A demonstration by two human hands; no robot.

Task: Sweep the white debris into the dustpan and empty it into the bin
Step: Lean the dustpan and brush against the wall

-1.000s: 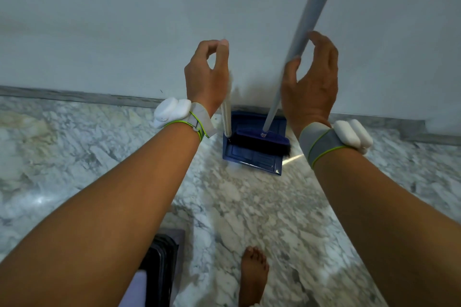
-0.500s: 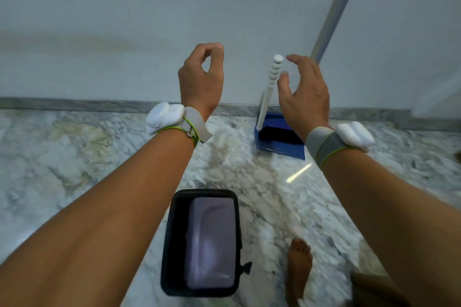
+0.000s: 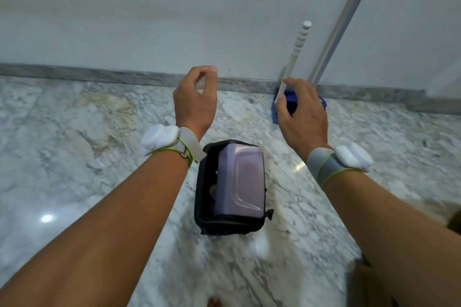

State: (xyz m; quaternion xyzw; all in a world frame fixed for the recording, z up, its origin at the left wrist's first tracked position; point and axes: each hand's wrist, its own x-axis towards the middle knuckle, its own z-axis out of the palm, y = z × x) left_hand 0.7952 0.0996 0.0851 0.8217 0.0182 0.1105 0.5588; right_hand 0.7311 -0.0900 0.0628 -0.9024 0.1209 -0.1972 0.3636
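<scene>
The blue dustpan (image 3: 275, 112) stands against the wall's skirting, mostly hidden behind my right hand (image 3: 303, 117). Its white ribbed handle (image 3: 298, 50) leans on the wall, and the grey broom pole (image 3: 344, 20) leans beside it. Both hands hover in the air and hold nothing. My left hand (image 3: 195, 104) has its fingers curled loosely, apart from the tools. The black bin (image 3: 207, 182) with a lilac lid (image 3: 239, 179) sits on the marble floor between my forearms. A white blurred patch (image 3: 259, 244) lies on the floor just in front of the bin.
White wall (image 3: 174, 12) and grey skirting (image 3: 99, 76) run across the back. The marble floor (image 3: 74, 144) stretches left and right. A bare toe (image 3: 214, 303) shows at the bottom edge.
My hands let go of the dustpan handle and broom pole, which now lean on the wall. The view pulled back, and the bin came into sight between my arms.
</scene>
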